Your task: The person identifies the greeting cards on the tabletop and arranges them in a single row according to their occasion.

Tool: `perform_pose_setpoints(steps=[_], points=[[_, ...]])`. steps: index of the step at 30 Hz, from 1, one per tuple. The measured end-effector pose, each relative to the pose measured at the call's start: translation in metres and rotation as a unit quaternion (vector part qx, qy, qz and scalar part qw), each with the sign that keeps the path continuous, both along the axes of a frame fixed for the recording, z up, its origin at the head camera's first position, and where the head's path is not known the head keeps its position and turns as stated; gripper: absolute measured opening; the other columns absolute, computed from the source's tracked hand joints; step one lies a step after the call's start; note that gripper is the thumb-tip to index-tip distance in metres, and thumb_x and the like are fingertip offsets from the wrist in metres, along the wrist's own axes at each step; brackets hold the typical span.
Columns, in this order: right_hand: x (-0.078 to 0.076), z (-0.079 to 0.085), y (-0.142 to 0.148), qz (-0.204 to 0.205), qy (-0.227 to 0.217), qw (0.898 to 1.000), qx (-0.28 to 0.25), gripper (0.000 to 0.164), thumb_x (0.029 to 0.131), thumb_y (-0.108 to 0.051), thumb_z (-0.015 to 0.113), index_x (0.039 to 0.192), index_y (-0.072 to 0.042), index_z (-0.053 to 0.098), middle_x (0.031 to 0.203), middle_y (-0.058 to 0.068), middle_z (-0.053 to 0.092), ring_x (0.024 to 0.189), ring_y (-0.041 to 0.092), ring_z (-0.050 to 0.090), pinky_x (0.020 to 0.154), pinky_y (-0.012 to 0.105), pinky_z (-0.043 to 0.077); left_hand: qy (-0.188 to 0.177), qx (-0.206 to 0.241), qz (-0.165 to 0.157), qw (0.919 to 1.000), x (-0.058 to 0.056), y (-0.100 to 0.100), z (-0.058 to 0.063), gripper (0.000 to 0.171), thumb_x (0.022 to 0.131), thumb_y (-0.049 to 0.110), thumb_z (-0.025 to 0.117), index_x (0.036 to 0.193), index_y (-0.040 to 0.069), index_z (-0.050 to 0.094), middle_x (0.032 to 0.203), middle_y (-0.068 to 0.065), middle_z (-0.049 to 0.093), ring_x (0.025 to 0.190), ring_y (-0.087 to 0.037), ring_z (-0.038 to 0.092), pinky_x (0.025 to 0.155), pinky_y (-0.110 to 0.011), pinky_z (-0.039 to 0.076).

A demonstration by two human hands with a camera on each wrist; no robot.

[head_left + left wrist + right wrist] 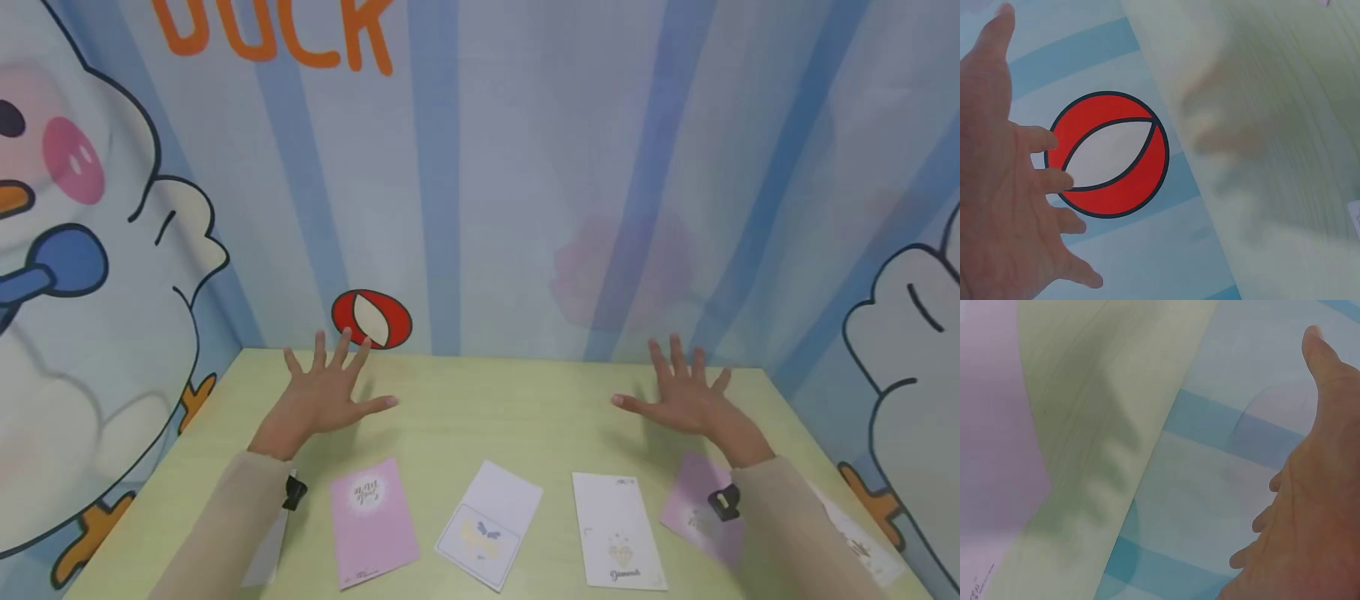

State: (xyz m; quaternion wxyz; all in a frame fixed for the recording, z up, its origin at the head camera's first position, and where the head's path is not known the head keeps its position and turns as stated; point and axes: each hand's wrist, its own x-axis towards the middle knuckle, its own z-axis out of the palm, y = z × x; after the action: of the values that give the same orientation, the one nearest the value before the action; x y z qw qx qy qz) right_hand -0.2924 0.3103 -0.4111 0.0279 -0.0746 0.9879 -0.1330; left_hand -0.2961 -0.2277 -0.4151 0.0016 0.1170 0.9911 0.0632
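Note:
My left hand (321, 398) hovers above the far left of the table with its fingers spread, palm down, holding nothing. Over the far right part, my right hand (686, 400) is spread in the same way, also holding nothing. Both palms show bare in the wrist views. Cards lie in a row nearer to me: a pink card (375, 525), a white card with a blue bow drawing (489, 525), a white card with a gold diamond (619, 533) and a purple card (701, 512) partly under the right forearm. A white card (267, 554) is mostly hidden by the left sleeve.
Another white card (862, 542) lies at the right, partly behind the right sleeve. Behind the pale wood-look table (495, 417) hangs a blue striped curtain (510, 208) with cartoon ducks and a red-and-white ball print (347, 307). A small black clip (724, 502) sits at the right cuff.

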Motion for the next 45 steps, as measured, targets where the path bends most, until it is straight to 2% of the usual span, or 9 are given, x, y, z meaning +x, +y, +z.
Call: perform_pose_setpoints(steps=[3, 6, 8, 11, 15, 19, 24, 32, 45], points=[[0.001, 0.003, -0.005, 0.008, 0.015, 1.000, -0.007, 0.125, 0.090, -0.082, 0.056, 0.169, -0.006, -0.004, 0.173, 0.033, -0.009, 0.153, 0.068, -0.007, 0.108, 0.092, -0.003, 0.005, 0.006, -0.001, 1.0000, 0.003, -0.002, 0.002, 0.113, 0.089, 0.088, 0.047, 0.169, 0.014, 0.020, 0.175, -0.025, 0.014, 0.158, -0.061, 0.006, 0.111, -0.091, 0.001], [0.005, 0.008, -0.011, 0.035, 0.037, 0.999, -0.011, 0.118, 0.094, -0.074, 0.060, 0.166, 0.003, 0.007, 0.171, 0.038, 0.005, 0.153, 0.068, 0.007, 0.111, 0.089, 0.011, 0.009, 0.029, -0.003, 0.9995, 0.008, -0.004, 0.003, 0.109, 0.091, 0.086, 0.047, 0.166, 0.009, 0.030, 0.169, -0.027, 0.032, 0.153, -0.057, 0.030, 0.115, -0.083, 0.024], [0.008, 0.009, -0.016, 0.055, 0.044, 0.997, -0.018, 0.111, 0.096, -0.067, 0.063, 0.163, 0.009, 0.017, 0.168, 0.039, 0.017, 0.152, 0.064, 0.020, 0.114, 0.083, 0.023, 0.008, 0.050, 0.000, 0.9987, 0.013, -0.005, 0.001, 0.107, 0.093, 0.085, 0.045, 0.163, 0.005, 0.035, 0.163, -0.028, 0.042, 0.147, -0.053, 0.044, 0.110, -0.075, 0.040], [0.014, 0.011, -0.026, 0.084, 0.056, 0.994, -0.033, 0.093, 0.099, -0.052, 0.068, 0.156, 0.013, 0.034, 0.159, 0.039, 0.039, 0.142, 0.059, 0.043, 0.111, 0.072, 0.041, 0.008, 0.083, 0.005, 0.9965, 0.019, -0.007, 0.000, 0.096, 0.098, 0.076, 0.048, 0.158, 0.001, 0.043, 0.155, -0.027, 0.053, 0.137, -0.046, 0.057, 0.102, -0.066, 0.052], [0.021, 0.019, -0.045, 0.107, 0.060, 0.991, -0.061, 0.071, 0.099, -0.040, 0.073, 0.146, 0.009, 0.052, 0.144, 0.032, 0.059, 0.122, 0.048, 0.066, 0.099, 0.058, 0.056, 0.030, 0.110, -0.001, 0.9935, 0.030, -0.010, 0.004, 0.063, 0.102, 0.053, 0.063, 0.137, 0.001, 0.063, 0.124, -0.021, 0.072, 0.104, -0.033, 0.071, 0.083, -0.052, 0.060], [0.029, 0.026, -0.068, 0.134, 0.062, 0.985, -0.094, 0.056, 0.097, -0.032, 0.077, 0.137, 0.005, 0.062, 0.129, 0.024, 0.070, 0.104, 0.034, 0.073, 0.086, 0.046, 0.061, 0.045, 0.130, -0.007, 0.9905, 0.043, -0.018, 0.006, 0.028, 0.098, 0.034, 0.074, 0.105, 0.007, 0.071, 0.085, -0.005, 0.068, 0.071, -0.016, 0.058, 0.063, -0.033, 0.049], [0.035, 0.028, -0.095, 0.157, 0.065, 0.977, -0.126, 0.041, 0.094, -0.024, 0.080, 0.126, 0.001, 0.070, 0.107, 0.013, 0.072, 0.081, 0.014, 0.066, 0.071, 0.031, 0.055, 0.051, 0.143, -0.022, 0.9881, 0.058, -0.035, 0.003, 0.017, 0.096, 0.025, 0.077, 0.093, 0.012, 0.066, 0.068, 0.004, 0.055, 0.059, -0.010, 0.045, 0.056, -0.025, 0.037], [0.035, 0.020, -0.141, 0.197, 0.046, 0.969, -0.144, 0.033, 0.094, -0.024, 0.080, 0.120, -0.007, 0.073, 0.090, 0.000, 0.069, 0.072, 0.006, 0.058, 0.068, 0.025, 0.050, -0.002, 0.148, -0.042, 0.9881, 0.077, -0.067, -0.004, 0.012, 0.099, 0.022, 0.073, 0.094, 0.016, 0.064, 0.070, 0.006, 0.052, 0.060, -0.005, 0.043, 0.058, -0.024, 0.038], [0.037, 0.022, -0.222, 0.270, 0.002, 0.947, -0.173, 0.034, 0.097, -0.030, 0.077, 0.123, -0.009, 0.072, 0.096, 0.002, 0.075, 0.079, 0.009, 0.066, 0.075, 0.026, 0.055, -0.033, 0.134, -0.039, 0.9897, 0.091, -0.101, -0.022, 0.005, 0.098, 0.010, 0.068, 0.103, 0.012, 0.067, 0.085, 0.007, 0.067, 0.075, -0.001, 0.054, 0.065, -0.025, 0.048]])
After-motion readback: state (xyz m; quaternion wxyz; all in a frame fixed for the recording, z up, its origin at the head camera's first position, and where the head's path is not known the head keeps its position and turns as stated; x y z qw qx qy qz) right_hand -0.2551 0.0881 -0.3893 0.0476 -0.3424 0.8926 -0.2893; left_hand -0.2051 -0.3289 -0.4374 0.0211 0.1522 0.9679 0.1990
